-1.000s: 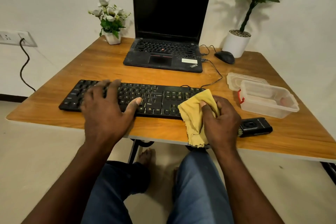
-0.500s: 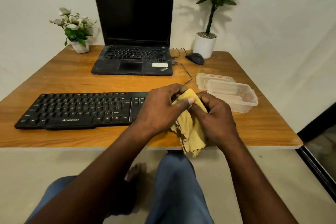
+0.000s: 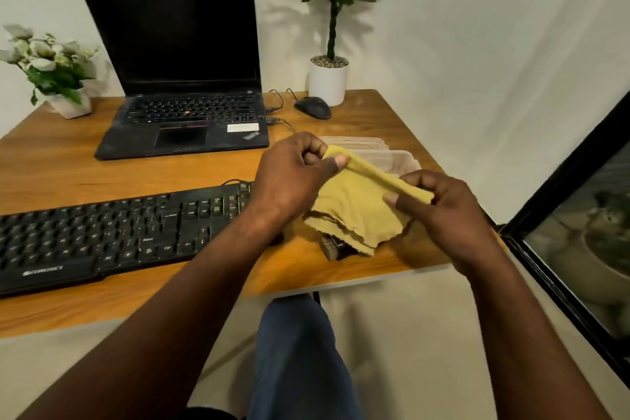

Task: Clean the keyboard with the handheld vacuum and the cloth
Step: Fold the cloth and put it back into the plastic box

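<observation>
A yellow cloth (image 3: 354, 211) is stretched in the air between my two hands, above the table's right front corner. My left hand (image 3: 293, 174) pinches its upper left edge and my right hand (image 3: 443, 211) pinches its upper right edge. The black keyboard (image 3: 112, 232) lies on the wooden table (image 3: 68, 167) to the left of both hands, its right end hidden behind my left forearm. A small dark device (image 3: 332, 247), possibly the handheld vacuum, peeks out from under the hanging cloth near the table's front edge.
An open black laptop (image 3: 184, 92) stands at the back, with a mouse (image 3: 313, 107) and a potted plant (image 3: 329, 78) to its right and a flower pot (image 3: 64, 102) to its left. Clear plastic containers (image 3: 392, 157) sit behind the cloth. A dark glass door frame (image 3: 559, 187) is at right.
My left hand left the keyboard and took hold of the cloth beside my right hand. Both hands then pulled apart, spreading the cloth. The view turned to the right.
</observation>
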`<state>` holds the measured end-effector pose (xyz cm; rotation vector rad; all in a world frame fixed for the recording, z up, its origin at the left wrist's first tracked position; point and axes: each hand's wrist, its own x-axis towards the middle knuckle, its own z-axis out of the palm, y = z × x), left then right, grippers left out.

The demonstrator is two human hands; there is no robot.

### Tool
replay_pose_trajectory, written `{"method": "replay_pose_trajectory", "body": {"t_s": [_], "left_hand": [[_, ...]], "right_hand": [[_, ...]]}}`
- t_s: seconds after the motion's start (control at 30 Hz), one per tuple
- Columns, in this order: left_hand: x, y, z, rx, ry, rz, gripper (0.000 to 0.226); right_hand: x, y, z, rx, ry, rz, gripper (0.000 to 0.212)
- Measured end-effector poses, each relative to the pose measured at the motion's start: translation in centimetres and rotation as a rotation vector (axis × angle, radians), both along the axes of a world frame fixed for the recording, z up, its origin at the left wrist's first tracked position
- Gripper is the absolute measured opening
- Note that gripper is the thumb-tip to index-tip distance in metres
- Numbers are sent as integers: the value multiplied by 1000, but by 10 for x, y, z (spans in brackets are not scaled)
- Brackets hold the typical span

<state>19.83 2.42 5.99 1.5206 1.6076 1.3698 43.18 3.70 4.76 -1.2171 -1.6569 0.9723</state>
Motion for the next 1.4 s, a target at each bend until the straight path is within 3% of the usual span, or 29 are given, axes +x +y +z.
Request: {"method": "replay_pose_trajectory", "body": {"t_s": [0.13, 0.2, 0.3, 0.4, 0.47, 0.53, 0.6, 0.73, 0.9, 1.13, 1.3, 1.4], "left_hand": [[17, 21, -5, -66, -39, -3, 28], [24, 27, -6, -102, -51, 12, 28], [24, 26, -10, -133, -50, 3, 30], [19, 19, -19, -175, -141, -25, 26], [17, 14, -26, -195, -188, -42, 23], [15, 10, -33, -200, -61, -24, 20], [10, 4, -38, -228, 199, 14, 19], [9, -12, -41, -236, 565, 8, 33], [-5, -40, -35, -68, 672, 117, 47], [-92, -96, -61, 44, 779, 272, 35], [-150, -134, -72, -61, 906, 303, 50], [-179, -156, -74, -122, 884, 411, 61]], "right_hand": [[11, 17, 0, -171, 414, -190, 8], [13, 23, -2, -155, 363, -278, 7], [12, 18, -2, -129, 293, -224, 8], [11, 10, -9, -193, 308, -105, 35], [6, 7, -19, -176, 145, -105, 53], [1, 4, -30, -75, -114, -178, 55], [-4, -2, -40, 18, -296, -270, 49], [-6, -11, -44, 196, -405, -429, 45], [-41, -33, -33, 489, -420, -385, 38], [-133, -63, -40, 554, -492, 142, 28], [-182, -74, -57, 553, -573, 124, 40], [-193, -73, -63, 517, -631, 70, 42]]}}
